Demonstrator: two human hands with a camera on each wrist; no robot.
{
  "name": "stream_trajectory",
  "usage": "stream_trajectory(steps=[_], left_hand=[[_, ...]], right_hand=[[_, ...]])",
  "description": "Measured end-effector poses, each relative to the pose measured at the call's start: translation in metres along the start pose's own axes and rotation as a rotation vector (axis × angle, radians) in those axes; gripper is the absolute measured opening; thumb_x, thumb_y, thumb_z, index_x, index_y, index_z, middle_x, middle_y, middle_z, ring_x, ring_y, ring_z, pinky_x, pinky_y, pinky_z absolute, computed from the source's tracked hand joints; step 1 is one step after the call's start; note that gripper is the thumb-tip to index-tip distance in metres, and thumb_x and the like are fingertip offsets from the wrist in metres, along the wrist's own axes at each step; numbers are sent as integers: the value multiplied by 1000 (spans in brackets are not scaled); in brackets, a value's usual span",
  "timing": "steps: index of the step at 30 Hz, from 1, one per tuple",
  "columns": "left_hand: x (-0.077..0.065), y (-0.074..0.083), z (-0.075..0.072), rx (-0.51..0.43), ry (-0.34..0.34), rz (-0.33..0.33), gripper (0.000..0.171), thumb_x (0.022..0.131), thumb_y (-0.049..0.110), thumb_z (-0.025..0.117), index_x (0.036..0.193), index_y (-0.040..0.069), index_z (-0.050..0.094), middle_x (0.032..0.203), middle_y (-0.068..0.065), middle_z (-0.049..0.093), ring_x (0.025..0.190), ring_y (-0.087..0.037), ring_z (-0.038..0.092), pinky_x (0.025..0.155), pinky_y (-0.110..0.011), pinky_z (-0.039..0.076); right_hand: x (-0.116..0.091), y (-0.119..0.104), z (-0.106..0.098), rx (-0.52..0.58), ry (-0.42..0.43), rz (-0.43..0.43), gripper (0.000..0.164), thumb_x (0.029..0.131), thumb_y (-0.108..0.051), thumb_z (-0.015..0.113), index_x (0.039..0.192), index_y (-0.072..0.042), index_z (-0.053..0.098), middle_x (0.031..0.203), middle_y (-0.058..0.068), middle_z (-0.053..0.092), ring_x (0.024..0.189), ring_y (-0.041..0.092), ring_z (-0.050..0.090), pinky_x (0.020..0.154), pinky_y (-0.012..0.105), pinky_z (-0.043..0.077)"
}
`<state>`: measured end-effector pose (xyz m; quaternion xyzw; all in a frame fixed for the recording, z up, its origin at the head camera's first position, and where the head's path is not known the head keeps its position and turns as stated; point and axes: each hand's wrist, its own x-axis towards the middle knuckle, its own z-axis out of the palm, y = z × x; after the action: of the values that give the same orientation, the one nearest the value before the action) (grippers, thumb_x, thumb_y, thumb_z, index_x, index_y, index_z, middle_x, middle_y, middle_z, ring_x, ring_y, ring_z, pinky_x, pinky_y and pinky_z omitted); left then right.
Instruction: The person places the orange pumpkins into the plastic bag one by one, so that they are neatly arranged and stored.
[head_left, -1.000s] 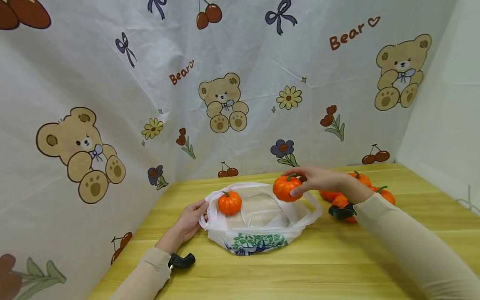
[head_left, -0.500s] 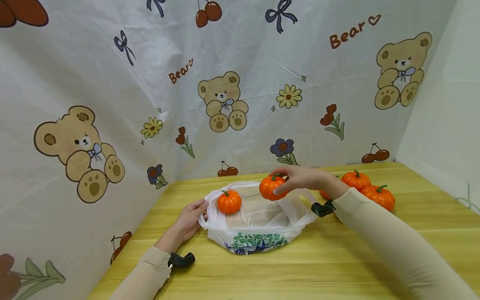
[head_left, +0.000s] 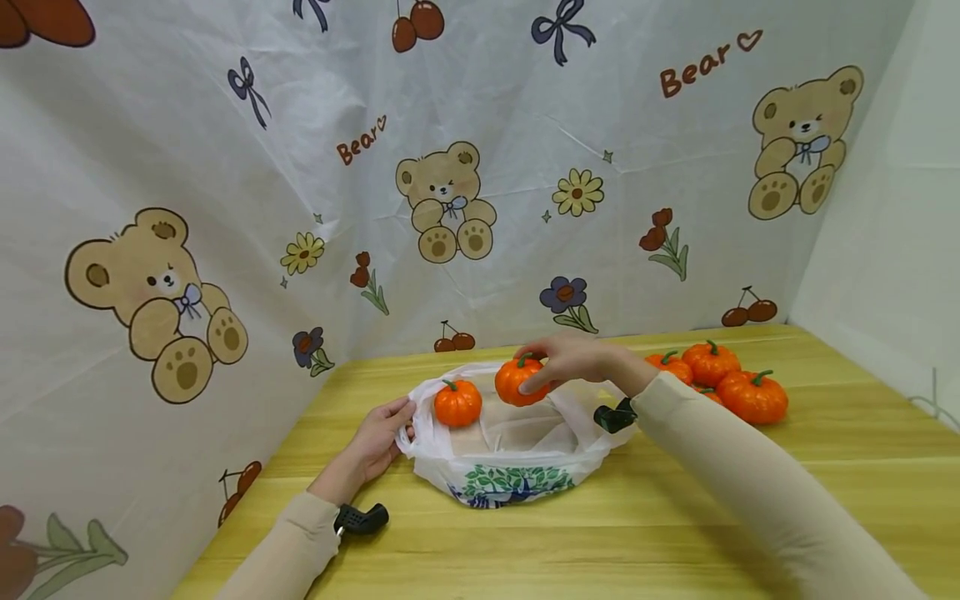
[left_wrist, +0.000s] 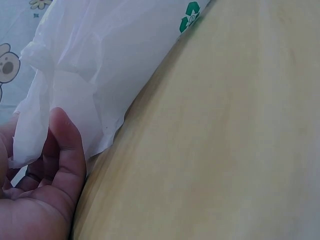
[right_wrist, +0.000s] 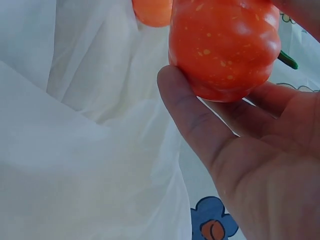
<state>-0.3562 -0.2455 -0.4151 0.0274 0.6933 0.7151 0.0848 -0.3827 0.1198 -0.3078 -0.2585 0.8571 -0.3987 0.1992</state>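
Plain beige sleeves (head_left: 757, 487); curved black wrist cameras (head_left: 363, 520)

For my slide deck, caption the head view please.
Right grip holds an orange pumpkin over an open white bag; left grip holds the bag's side.

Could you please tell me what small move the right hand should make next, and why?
I would probably have the right hand lower the held pumpkin into the bag: it appears to be over the open mouth, there seems to be room beside the pumpkin inside, and the left hand grips the bag's edge.
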Motion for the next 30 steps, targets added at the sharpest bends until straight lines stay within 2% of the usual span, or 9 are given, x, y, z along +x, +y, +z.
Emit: stream_trajectory(steps=[7,12,16,23,30], left_hand=[[1,-1,-1,10,-6,-5,57,111,27,50,160,2,33,122,-7,57,77,-9,53,64,-19,51],[1,-2,-2,7,-4,-3,57,110,27,50,159,2,34,122,-8,58,77,-9,53,64,-19,52],[3,-2,-2,8,-9,-4,59,110,28,51,160,3,34,127,-10,57,78,-10,54,66,-19,53],[1,-1,-2,-7,4,-3,59,110,26,52,160,1,33,129,-11,57,77,-10,54,65,-19,53],[0,0,-2,0,-5,5,59,110,27,51,159,0,33,129,-11,57,78,-9,55,66,-18,53]], right_hand=[[16,-6,12,22,-46,13,60,87,-27,81,137,-7,56,128,11,61,111,26,61,96,40,58],[25,-6,17,14,-22,22,57,86,-28,82,135,-8,58,126,10,61,109,25,59,97,42,58],[31,0,20,11,3,37,58,85,-29,83,134,-8,59,125,10,61,108,24,59,93,37,58],[36,4,23,18,20,51,56,84,-28,84,131,-9,60,123,10,62,106,24,59,90,34,58],[38,7,30,32,-16,63,60,84,-25,85,135,-8,60,125,9,61,107,24,60,91,35,59]])
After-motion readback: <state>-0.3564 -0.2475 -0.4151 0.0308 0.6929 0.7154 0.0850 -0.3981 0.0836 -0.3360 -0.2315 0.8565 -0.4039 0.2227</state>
